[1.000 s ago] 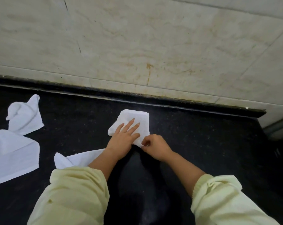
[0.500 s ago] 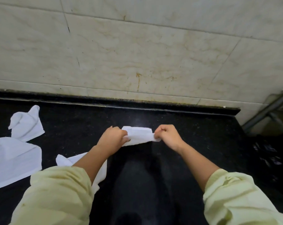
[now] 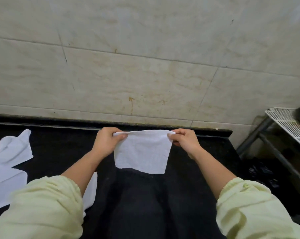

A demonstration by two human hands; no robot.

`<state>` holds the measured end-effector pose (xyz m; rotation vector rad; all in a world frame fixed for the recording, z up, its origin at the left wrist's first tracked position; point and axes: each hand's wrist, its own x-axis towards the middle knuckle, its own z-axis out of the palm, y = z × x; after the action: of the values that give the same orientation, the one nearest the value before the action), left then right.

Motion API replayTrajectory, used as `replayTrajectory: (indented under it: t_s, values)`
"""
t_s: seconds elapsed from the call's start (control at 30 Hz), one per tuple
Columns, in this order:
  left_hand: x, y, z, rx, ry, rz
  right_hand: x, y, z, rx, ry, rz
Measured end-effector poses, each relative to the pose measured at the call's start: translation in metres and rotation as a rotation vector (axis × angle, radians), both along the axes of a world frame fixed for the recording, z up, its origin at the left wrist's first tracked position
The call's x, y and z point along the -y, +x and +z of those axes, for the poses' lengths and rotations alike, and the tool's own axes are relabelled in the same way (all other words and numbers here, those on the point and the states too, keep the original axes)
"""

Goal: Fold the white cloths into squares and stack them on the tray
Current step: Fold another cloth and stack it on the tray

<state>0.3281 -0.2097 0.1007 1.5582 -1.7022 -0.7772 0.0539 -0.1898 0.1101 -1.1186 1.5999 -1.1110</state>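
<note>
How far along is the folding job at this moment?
Done: no folded stack shows in view. In hand: the left hand and right hand pinch the top corners of one white cloth, hanging above the black counter. Left: a crumpled cloth, a flat cloth and a third cloth under the left sleeve lie waiting.

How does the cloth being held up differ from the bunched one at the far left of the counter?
The held cloth hangs, pinched at its top corners by the left hand and right hand; the bunched cloth lies on the counter, untouched. The held cloth is spread flat, roughly square; the bunched cloth is rumpled, with a peak. Both are white.
</note>
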Motion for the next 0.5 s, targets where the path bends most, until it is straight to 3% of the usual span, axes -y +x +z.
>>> replayTrajectory:
  t_s: [0.13, 0.27, 0.5]
  values:
    - [-0.001, -0.011, 0.003, -0.289, 0.079, 0.076, 0.001, -0.022, 0.011, 0.094, 0.031, 0.03]
    - [-0.014, -0.011, -0.005, -0.582, 0.281, 0.005, -0.003, -0.041, 0.007, 0.266, 0.156, 0.133]
    - [-0.047, -0.004, -0.04, -0.529, 0.618, -0.161, -0.027, -0.071, -0.027, 0.26, 0.473, 0.367]
